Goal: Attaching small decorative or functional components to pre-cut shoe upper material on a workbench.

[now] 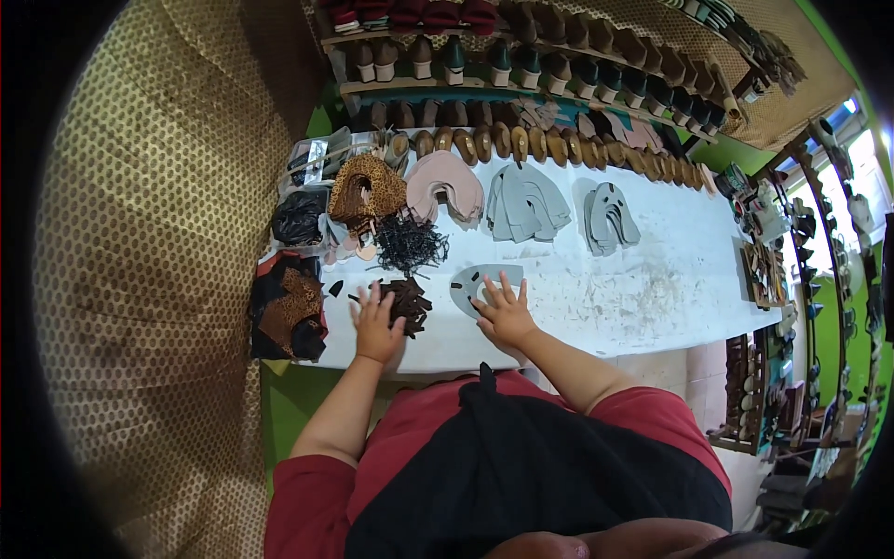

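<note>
Grey shoe upper (473,284) lies flat near tabletop (652,289) front edge, right hand (505,312) spread open pinning it; left hand (376,326) open on dark strap pile (410,303), sorting.

clear plastic packets (317,158), table's far-left corner

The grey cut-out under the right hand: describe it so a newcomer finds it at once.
On the white worktable, look at the near edge. A single flat grey shoe-upper piece lies under the right hand. Unlike the grey stacks farther back, it lies alone, beside the dark brown scraps.
</note>
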{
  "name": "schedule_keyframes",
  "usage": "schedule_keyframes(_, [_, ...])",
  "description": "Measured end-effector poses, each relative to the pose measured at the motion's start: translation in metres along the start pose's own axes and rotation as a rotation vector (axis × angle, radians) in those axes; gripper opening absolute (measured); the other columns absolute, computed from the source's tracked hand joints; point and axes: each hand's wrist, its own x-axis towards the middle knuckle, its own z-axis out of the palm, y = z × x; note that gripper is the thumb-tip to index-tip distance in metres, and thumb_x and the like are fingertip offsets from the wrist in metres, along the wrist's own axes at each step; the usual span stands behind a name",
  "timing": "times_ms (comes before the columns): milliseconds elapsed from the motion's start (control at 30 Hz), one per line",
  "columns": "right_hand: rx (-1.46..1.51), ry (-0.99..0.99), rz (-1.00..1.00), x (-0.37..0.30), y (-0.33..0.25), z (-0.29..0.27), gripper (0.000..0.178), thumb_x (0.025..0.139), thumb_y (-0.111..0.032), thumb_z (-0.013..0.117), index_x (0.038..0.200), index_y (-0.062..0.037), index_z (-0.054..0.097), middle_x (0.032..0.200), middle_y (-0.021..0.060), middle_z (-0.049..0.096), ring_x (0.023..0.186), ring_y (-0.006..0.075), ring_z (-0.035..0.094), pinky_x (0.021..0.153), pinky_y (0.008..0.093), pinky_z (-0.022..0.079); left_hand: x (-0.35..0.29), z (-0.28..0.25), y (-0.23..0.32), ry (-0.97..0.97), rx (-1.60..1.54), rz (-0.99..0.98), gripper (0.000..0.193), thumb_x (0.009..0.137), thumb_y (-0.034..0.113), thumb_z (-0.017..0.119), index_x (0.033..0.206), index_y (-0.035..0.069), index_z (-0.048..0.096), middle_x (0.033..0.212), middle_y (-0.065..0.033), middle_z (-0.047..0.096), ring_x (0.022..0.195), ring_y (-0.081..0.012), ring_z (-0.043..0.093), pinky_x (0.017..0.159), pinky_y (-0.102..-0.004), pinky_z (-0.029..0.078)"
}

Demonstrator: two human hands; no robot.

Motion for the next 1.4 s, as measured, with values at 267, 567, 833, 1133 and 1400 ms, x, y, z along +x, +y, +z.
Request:
schedule_keyframes(267, [0.036,-0.012,-0.056,0.003,0.003,-0.007,0.053,0.092,-0.043,0.055,0.141,-0.0221,0.054,0.162,0.0127,0.023,0.151,0.0407,0.009,0.113,0.0728,0.004,0.066,0.047,0.084,-0.215,0.173,0.112,0.055,0.082,0.039,0.072,0.129,0.012,0.063,0.165,-0.017,0.011,0.15,-0.0476,0.006,0.113,-0.0702,0.006])
schedule_keyframes(567, [0.075,-0.009,-0.055,0.005,0.01,-0.006,0.052,0.091,-0.041,0.056,0.139,-0.023,0.055,0.161,0.0146,0.024,0.15,0.0414,0.011,0.112,0.0729,0.007,0.097,0.05,0.101,-0.383,0.02,-0.132,0.038,0.061,0.035,0.089,0.09,0.017,0.073,0.165,-0.0192,0.011,0.15,-0.0484,-0.002,0.112,-0.0718,-0.001])
schedule_keyframes(833, [0.101,0.009,-0.06,0.004,0.012,-0.007,0.05,0.092,-0.042,0.055,0.138,-0.0232,0.056,0.162,0.0152,0.022,0.15,0.0419,0.01,0.112,0.0732,0.007,0.098,0.052,0.105,-0.339,0.036,-0.115,0.032,0.065,0.034,0.087,0.088,0.014,0.076,0.164,-0.0213,0.015,0.15,-0.0488,-0.003,0.111,-0.0725,0.0])
schedule_keyframes(1133, [0.128,-0.012,-0.078,0.005,0.009,-0.011,0.05,0.092,-0.044,0.054,0.137,-0.0224,0.057,0.163,0.0165,0.018,0.151,0.0422,0.008,0.112,0.0729,0.006,0.097,0.063,0.097,-0.339,0.074,-0.087,0.027,0.067,0.035,0.084,0.087,0.017,0.078,0.164,-0.0183,0.017,0.149,-0.0487,0.001,0.111,-0.0724,0.0])
schedule_keyframes(1400, [0.109,-0.082,-0.003,0.006,0.009,-0.015,0.047,0.09,-0.042,0.055,0.132,-0.021,0.061,0.163,0.0194,0.016,0.151,0.0426,0.007,0.114,0.0712,0.005,0.087,0.059,0.098,-0.446,-0.045,0.121,0.015,0.072,0.026,0.079,0.087,0.025,0.08,0.165,-0.0116,0.019,0.151,-0.0442,0.007,0.113,-0.0705,0.002])
